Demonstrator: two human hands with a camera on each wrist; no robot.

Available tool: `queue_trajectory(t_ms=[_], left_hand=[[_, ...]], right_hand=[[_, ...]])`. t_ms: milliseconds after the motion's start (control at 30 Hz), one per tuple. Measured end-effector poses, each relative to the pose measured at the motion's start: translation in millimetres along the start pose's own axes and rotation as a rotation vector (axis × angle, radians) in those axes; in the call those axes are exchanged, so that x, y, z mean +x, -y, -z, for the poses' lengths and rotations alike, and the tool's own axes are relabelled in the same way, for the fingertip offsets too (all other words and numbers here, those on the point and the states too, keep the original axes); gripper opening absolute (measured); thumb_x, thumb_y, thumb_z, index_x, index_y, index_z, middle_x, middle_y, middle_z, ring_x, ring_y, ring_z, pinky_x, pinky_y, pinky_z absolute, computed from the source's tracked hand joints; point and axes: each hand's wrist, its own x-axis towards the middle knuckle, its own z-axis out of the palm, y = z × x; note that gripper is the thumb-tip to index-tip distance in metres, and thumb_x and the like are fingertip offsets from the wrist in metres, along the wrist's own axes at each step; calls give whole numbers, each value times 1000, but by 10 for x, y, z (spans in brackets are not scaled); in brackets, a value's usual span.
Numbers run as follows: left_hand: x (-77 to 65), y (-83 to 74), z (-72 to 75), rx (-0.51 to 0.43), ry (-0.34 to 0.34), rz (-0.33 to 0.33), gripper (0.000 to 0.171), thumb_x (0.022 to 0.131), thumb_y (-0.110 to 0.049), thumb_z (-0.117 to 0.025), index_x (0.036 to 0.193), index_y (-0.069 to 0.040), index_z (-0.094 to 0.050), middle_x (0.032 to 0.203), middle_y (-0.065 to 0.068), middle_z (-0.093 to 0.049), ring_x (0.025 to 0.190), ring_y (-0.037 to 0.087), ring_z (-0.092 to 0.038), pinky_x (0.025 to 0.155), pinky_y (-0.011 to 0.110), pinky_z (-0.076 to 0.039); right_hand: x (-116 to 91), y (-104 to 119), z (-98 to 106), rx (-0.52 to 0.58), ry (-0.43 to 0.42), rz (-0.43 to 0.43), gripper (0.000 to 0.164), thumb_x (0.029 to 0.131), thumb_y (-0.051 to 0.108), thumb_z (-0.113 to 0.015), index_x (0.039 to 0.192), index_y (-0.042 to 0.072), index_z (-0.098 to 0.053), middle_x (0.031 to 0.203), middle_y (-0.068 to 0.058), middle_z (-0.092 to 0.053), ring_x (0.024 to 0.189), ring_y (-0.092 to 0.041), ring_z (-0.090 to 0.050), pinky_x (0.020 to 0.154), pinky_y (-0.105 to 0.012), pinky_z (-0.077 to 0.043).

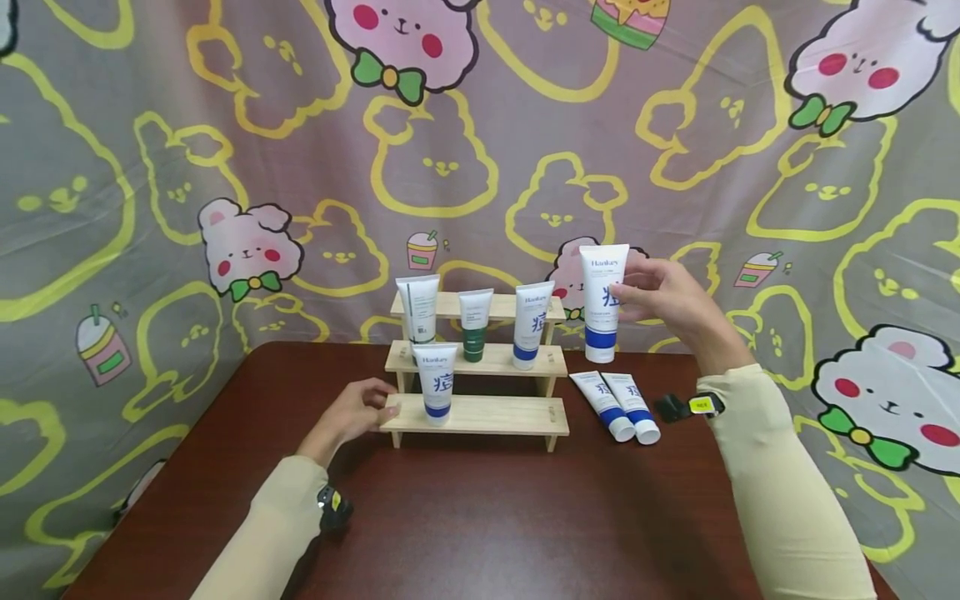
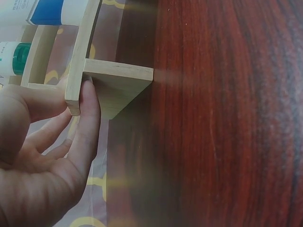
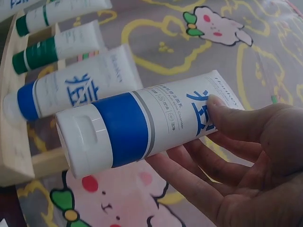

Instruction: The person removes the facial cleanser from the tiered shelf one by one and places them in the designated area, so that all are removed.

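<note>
Only left wrist view, digit (image 2: pixel 90 113) beneath shelf (image 2: pixel 78 68)

Backdrop: one printed cloth (image 1: pixel 480 242), hung behind the table and at both its sides, grey toward the edges and pinkish mauve near the middle, with soft folds and creases. Printed motifs: pink-white rabbit heads (image 1: pixel 251 246) with red cheeks and green bows; large yellow-outlined figures (image 1: pixel 435 167) with small yellow faces; pink lidded cups (image 1: pixel 105 346) with green straws; at the top edge, a cone-like treat (image 1: pixel 630 23) in pink, green and yellow (cropped by the frame). Furniture: one table (image 1: pixel 525 508), dark reddish brown, far left corner rounded, fine streaked grain legible in the left wrist view. Light: diffuse, leaving a pale sheen on the tabletop toward the near side.
</note>
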Motion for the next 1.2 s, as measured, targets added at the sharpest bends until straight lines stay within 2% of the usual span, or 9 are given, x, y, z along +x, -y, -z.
queue_trajectory(t_ms=[167, 233, 433, 667, 900, 1033, 1200], left_hand=[[13, 9, -2, 2, -4, -3, 39, 92, -12, -76, 127, 0, -64, 111, 21, -69, 81, 20, -65, 70, 33, -60], [16, 13, -5, 6, -5, -7, 39, 92, -12, -76, 127, 0, -64, 111, 21, -69, 81, 21, -65, 70, 34, -60], [20, 27, -2, 2, -7, -9, 37, 93, -12, -76, 127, -1, -65, 111, 20, -69, 82, 21, -66, 71, 34, -61], [-1, 9, 5, -1, 2, -24, 39, 92, -12, -77, 126, 1, -64, 109, 21, -69, 82, 20, -66, 71, 35, -61], [-3, -14, -5, 5, -6, 1, 39, 92, -12, -76, 127, -1, -64, 112, 21, -69, 82, 21, -65, 71, 33, -60], [2, -6, -6, 8, -10, 0, 38, 92, -11, -76, 126, -1, -64, 111, 21, -69, 82, 21, -66, 72, 34, -61], [9, 1, -11, 9, -9, -8, 39, 91, -11, -77, 126, 0, -64, 111, 22, -69, 82, 22, -66, 71, 35, -61]], right_hand=[[-24, -122, 51, -3, -2, -8, 51, 100, 17, -68, 140, -10, -51, 101, 9, -68, 91, -4, -69, 80, -36, -65], [-30, -157, 59, -12, -3, -19, 51, 100, 18, -69, 139, -10, -51, 103, 5, -67, 91, -4, -69, 80, -37, -65], [-43, -253, 56, -33, 16, -59, 55, 100, 20, -69, 142, -9, -48, 128, -23, -61, 93, -5, -68, 82, -36, -64], [-64, -372, 72, -58, 12, -77, 54, 101, 22, -68, 142, -8, -49, 129, -26, -62, 91, -7, -70, 82, -37, -64], [-120, -494, 106, -75, 18, -138, 62, 101, 27, -68, 148, -6, -44, 142, -34, -54, 100, -21, -72, 81, -35, -64], [-145, -573, 126, -49, 7, -151, 62, 101, 24, -68, 147, -8, -43, 139, -30, -55, 100, -16, -69, 83, -38, -64], [-166, -681, 174, -3, 3, -124, 57, 101, 20, -68, 143, -11, -47, 117, -8, -66, 94, -5, -67, 84, -42, -64]])
